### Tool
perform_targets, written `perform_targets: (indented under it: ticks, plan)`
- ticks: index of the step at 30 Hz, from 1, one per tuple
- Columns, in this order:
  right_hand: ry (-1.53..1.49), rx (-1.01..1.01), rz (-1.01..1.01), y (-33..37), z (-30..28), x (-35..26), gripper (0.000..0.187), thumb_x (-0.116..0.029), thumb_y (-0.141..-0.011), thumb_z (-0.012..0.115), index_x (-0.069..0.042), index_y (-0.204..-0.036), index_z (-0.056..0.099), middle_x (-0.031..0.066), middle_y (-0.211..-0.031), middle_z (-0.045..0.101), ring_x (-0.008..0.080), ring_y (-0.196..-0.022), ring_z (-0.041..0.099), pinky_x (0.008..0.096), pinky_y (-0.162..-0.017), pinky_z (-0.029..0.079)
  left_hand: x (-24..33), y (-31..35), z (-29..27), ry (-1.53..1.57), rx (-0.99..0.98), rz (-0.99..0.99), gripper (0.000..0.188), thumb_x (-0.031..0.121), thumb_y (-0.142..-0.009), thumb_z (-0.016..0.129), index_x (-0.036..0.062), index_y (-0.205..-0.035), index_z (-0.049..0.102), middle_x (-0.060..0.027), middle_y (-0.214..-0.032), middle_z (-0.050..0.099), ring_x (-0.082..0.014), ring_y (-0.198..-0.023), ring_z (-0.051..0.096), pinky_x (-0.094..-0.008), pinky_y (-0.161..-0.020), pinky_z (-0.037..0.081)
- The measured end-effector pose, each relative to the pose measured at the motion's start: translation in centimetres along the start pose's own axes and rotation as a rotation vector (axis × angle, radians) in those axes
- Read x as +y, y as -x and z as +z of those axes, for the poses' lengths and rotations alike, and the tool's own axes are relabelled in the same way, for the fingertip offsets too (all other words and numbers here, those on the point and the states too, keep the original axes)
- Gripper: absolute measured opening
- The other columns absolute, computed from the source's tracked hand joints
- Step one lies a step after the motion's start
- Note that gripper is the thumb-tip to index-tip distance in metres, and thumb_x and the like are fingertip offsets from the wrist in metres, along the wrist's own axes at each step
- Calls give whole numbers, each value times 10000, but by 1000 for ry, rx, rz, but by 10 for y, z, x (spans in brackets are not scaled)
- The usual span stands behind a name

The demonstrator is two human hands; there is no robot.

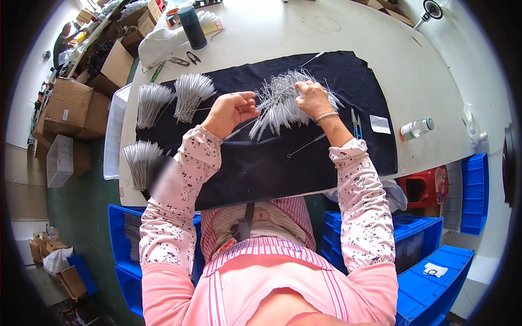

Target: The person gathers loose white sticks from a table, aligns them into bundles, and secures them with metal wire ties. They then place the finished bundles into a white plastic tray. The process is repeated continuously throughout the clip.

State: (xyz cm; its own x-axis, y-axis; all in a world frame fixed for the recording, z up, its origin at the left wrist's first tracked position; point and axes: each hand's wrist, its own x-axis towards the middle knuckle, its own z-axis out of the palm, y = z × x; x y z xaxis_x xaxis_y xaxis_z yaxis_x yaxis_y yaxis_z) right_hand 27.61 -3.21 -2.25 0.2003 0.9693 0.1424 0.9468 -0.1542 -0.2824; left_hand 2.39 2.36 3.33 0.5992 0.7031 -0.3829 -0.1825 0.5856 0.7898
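Observation:
A loose heap of small wire brushes (280, 106) with white bristles and looped wire ends lies on a black cloth (261, 168). My right hand (314, 100), with a bracelet at the wrist, is closed at the heap's right side, fingertips among the wires; it seems to pinch a brush. My left hand (235, 112) is just left of the heap, fingers curled together. What it holds, if anything, is hidden. A single brush (239, 129) lies below it. Sorted brush bundles stand at left: an upper one (193, 93), one beside it (153, 101) and a lower one (142, 160).
Thread snips (193, 57) and a dark cylinder (192, 28) are at the table's back left. Blue-handled scissors (356, 125), a paper slip (380, 124) and a clear bottle (416, 129) are at right. Blue crates (416, 233) and a red stool (427, 185) stand below the table.

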Motion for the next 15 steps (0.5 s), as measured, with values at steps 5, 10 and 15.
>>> perform_targets:
  ticks: [5,10,15]
  plan:
    - [-38,30,-20,1,7,6,385,-203,-743,588,-159,-1124,619,95,-1105,608,310,-1088,543,466,-918,433,-7,-7,-2,-510,71,203,357,-52,-829,562,-125,-1173,498,-79,-896,591,-171,-873,599,-353,-875,532]
    - [-51,78,-19,3,7,6,358,-229,-764,630,-162,-1116,622,100,-1107,596,313,-1086,545,447,-918,444,-15,-37,0,-1597,420,565,478,355,-911,448,5,-671,667,-239,-932,621,-394,-866,615,-450,-818,460]
    - [-57,113,-37,0,8,7,361,-203,-770,649,-117,-1118,609,136,-1087,603,344,-1027,565,416,-904,455,-20,-90,3,-1381,200,55,506,409,-884,471,-63,-870,652,-264,-903,637,-368,-890,625,-431,-814,463]
